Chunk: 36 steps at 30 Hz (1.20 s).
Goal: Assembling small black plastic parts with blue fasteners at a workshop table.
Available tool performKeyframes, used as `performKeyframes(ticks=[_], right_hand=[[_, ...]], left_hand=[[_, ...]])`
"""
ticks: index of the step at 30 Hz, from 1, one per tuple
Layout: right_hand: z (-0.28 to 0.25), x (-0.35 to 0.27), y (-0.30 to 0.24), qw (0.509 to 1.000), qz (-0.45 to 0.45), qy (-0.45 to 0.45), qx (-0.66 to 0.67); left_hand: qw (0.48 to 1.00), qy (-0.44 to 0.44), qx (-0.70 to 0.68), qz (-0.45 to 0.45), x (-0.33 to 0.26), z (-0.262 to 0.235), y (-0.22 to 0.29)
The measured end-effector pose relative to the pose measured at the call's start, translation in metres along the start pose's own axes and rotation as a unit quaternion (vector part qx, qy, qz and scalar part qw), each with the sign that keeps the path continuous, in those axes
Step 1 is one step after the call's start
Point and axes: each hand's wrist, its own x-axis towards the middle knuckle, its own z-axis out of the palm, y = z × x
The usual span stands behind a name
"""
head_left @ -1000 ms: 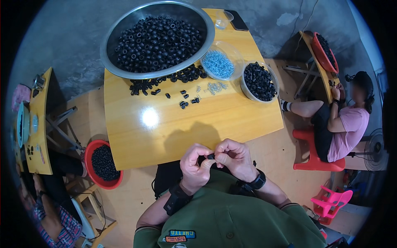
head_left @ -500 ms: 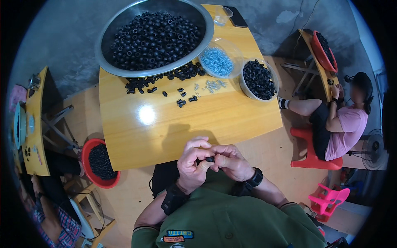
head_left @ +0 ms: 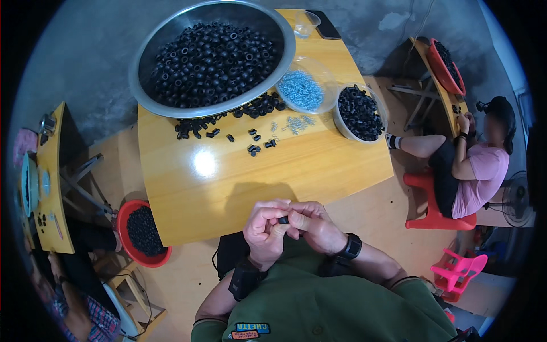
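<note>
Just off the table's near edge, my left hand (head_left: 265, 232) and my right hand (head_left: 314, 226) meet, fingers closed around one small black cylindrical part (head_left: 283, 220). Thumbs and fingertips of both hands press on it, hiding most of its shape. On the yellow table (head_left: 188, 199), a few loose black pieces (head_left: 254, 149) lie beyond my hands. Farther back are a heap of small black parts (head_left: 196, 126), a little spread of clear or silvery bits (head_left: 299, 123), a clear tub of black parts (head_left: 360, 112) and a round dish of pale blue springs-like pieces (head_left: 301, 90).
A big metal basin (head_left: 137, 85) of black rings fills the back left. A phone-like dark slab (head_left: 326, 25) and clear cup (head_left: 306, 24) lie behind. A red tub (head_left: 167, 257) stands on the floor at left. People sit at side tables, one on a red stool (head_left: 420, 199).
My hands stay together at nearly the same spot, fingers shifting slightly around the black part. The whole view has tilted a little, so the table appears lower.
</note>
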Motion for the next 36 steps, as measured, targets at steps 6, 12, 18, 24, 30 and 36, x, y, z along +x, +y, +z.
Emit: performKeyframes(ticks=[6, 12, 18, 24, 30, 36], right_hand=[[-0.001, -0.001, 0.001, 0.999, 0.027, -0.021, 0.027], [0.010, -0.006, 0.000, 1.000, 0.018, -0.021, 0.011], [0.010, -0.010, 0.003, 1.000, -0.008, -0.024, 0.008], [0.020, -0.005, 0.004, 1.000, -0.015, 0.000, -0.012], [0.021, 0.003, 0.012, 0.999, -0.035, 0.008, 0.005], [0.019, 0.000, 0.003, 0.999, 0.031, -0.010, -0.009]], left_hand=[[0.996, -0.029, 0.005, 0.082, 0.005, -0.006, -0.001], [0.999, 0.001, -0.032, 0.006, -0.004, -0.006, -0.002], [0.992, -0.016, 0.090, 0.082, -0.006, -0.006, 0.004], [0.988, -0.014, 0.108, 0.106, -0.003, -0.008, 0.001], [0.995, 0.037, 0.068, 0.067, -0.001, -0.007, 0.005], [0.995, 0.021, 0.054, 0.085, -0.004, -0.014, -0.002]])
